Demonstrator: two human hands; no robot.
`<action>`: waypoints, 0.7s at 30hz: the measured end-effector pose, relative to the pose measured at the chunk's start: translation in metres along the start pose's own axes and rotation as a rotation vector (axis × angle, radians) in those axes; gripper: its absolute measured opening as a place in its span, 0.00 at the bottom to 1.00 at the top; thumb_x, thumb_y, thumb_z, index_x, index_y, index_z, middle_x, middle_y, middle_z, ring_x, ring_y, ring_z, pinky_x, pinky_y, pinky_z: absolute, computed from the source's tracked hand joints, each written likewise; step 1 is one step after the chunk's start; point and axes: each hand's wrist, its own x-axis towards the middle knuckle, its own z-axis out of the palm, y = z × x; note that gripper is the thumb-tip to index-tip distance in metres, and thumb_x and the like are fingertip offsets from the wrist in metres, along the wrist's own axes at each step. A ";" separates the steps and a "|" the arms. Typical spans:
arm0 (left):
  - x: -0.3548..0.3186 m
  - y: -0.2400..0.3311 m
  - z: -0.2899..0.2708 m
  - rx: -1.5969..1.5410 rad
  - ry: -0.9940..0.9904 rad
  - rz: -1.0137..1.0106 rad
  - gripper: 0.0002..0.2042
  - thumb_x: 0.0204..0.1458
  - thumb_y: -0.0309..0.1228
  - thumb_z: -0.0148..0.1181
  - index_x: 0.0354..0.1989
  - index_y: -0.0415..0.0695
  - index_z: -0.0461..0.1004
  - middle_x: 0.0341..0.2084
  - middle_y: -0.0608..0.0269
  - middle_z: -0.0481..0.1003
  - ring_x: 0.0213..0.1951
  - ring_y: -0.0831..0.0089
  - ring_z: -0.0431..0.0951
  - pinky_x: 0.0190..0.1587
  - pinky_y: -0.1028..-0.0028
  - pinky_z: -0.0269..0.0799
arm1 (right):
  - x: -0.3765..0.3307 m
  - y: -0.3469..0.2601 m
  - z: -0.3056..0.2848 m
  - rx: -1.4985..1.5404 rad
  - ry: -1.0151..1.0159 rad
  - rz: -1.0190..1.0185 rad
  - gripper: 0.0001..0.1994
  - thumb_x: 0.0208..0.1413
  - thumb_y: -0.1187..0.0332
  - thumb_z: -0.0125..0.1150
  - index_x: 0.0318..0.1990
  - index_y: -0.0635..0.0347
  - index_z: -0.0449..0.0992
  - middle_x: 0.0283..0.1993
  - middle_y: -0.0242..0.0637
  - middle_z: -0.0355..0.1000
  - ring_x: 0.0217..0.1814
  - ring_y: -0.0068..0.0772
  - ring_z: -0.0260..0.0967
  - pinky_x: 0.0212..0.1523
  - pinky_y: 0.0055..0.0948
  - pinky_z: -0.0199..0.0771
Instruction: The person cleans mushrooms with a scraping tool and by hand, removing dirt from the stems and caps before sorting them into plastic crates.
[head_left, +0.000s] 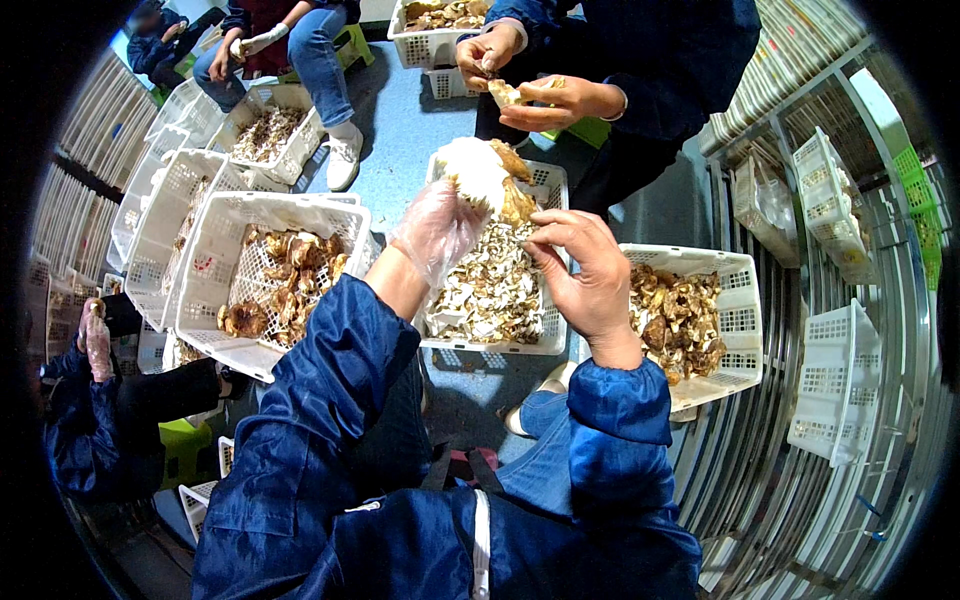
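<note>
A large pale mushroom (478,172) with a brown edge is held up over the middle basket. My left hand (440,228), in a clear plastic glove, is closed around its near left side. My bare right hand (583,272) is at the mushroom's lower right edge, index fingertip at or touching it. Its fingers are bent, with a gap between thumb and index tip. Below both hands, a white perforated basket (556,330) holds many small cream and brown mushroom trimmings (490,300).
Baskets of brown mushrooms stand at left (205,215) and right (740,340). Across from me, a person's hands (540,100) work on a mushroom piece. Other people sit at upper left and far left. Metal racks (790,250) with baskets line the right side; blue floor (390,110) shows between.
</note>
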 end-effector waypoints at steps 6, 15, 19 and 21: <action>0.008 -0.010 -0.014 0.080 0.000 -0.033 0.12 0.73 0.34 0.46 0.55 0.41 0.71 0.45 0.57 0.81 0.40 0.68 0.84 0.39 0.71 0.85 | 0.001 -0.002 0.008 0.013 0.019 -0.043 0.08 0.53 0.75 0.72 0.40 0.57 0.81 0.45 0.37 0.83 0.48 0.41 0.80 0.48 0.35 0.80; -0.006 -0.017 0.009 0.190 0.001 -0.001 0.12 0.69 0.35 0.55 0.52 0.39 0.73 0.44 0.58 0.81 0.41 0.70 0.85 0.41 0.73 0.85 | -0.003 -0.001 0.009 0.081 0.031 0.092 0.06 0.58 0.74 0.69 0.42 0.59 0.80 0.39 0.40 0.82 0.40 0.40 0.83 0.40 0.33 0.81; -0.007 -0.005 -0.004 0.227 -0.224 -0.011 0.11 0.67 0.31 0.57 0.53 0.39 0.72 0.41 0.60 0.81 0.40 0.72 0.85 0.41 0.74 0.85 | -0.001 -0.008 0.011 0.181 0.075 0.241 0.05 0.61 0.72 0.68 0.42 0.59 0.80 0.39 0.39 0.83 0.40 0.33 0.83 0.41 0.31 0.81; -0.010 -0.008 0.005 0.222 -0.291 -0.079 0.11 0.66 0.30 0.58 0.53 0.39 0.72 0.40 0.62 0.80 0.39 0.74 0.84 0.41 0.74 0.85 | -0.003 0.000 0.007 0.204 0.128 0.308 0.05 0.62 0.71 0.68 0.42 0.60 0.81 0.39 0.38 0.83 0.40 0.30 0.83 0.41 0.30 0.80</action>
